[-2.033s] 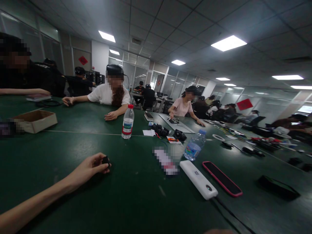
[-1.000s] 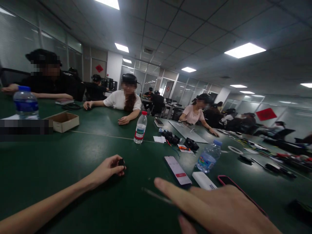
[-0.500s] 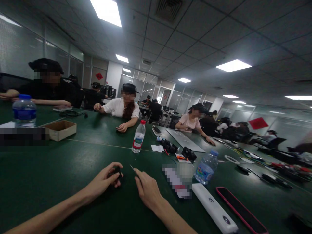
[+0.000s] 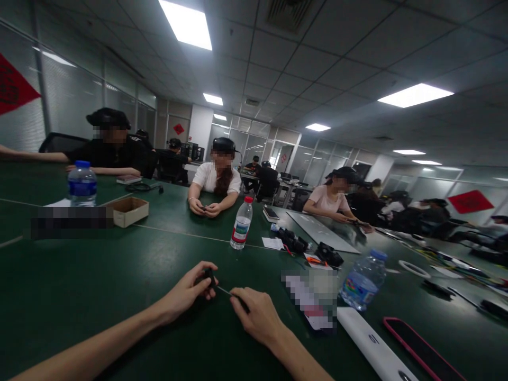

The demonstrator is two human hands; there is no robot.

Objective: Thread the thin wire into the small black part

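Observation:
My left hand rests on the green table, its fingers pinched on a small black part. My right hand sits just to its right, fingers closed on a thin dark tool whose tip points at the black part. Both forearms reach in from the bottom edge.
A red-capped water bottle stands ahead. To the right lie a phone, a blue-capped bottle, a white power bank and a pink-cased phone. A cardboard box sits left. Several people sit around the table.
My right hand came into view, settled beside the left and brought the thin tool up to the black part. The view swung slightly left.

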